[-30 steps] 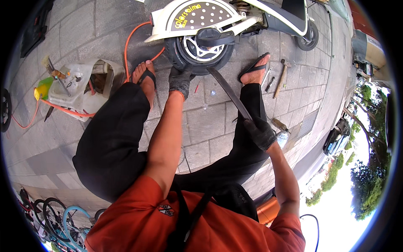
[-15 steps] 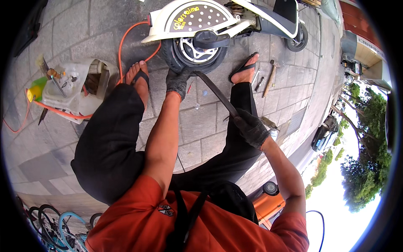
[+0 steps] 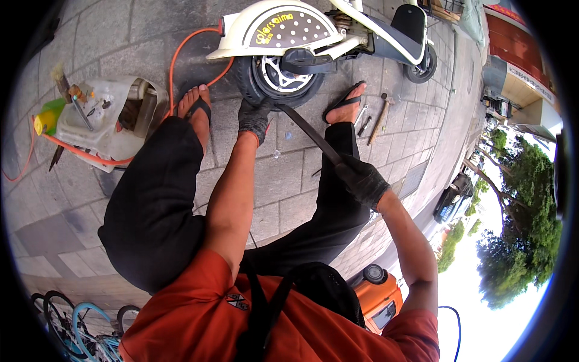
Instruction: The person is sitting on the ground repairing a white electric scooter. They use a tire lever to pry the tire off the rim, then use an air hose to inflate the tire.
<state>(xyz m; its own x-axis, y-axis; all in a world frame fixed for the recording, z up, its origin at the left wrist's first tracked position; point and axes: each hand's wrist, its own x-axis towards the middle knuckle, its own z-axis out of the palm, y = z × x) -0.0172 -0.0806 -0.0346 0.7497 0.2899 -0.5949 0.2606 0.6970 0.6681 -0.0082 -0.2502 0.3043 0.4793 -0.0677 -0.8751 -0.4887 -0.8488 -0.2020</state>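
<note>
Gripping a bar point(image 3: 312, 134), the right hand point(image 3: 362, 180) had moved it up to the left hand point(image 3: 254, 117) at the wheel point(image 3: 278, 77), so both worked there; I couldn't tell the left's grip.

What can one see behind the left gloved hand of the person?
Around the left hand, the black tyre and grey paving show behind it. The hand covers whatever lies directly under it, so exactly where it meets the tyre cannot be seen.

Grey paving point(image 3: 280, 175) carries a scooter point(image 3: 301, 40), hammer point(image 3: 378, 123) and tub point(image 3: 125, 142).
</note>
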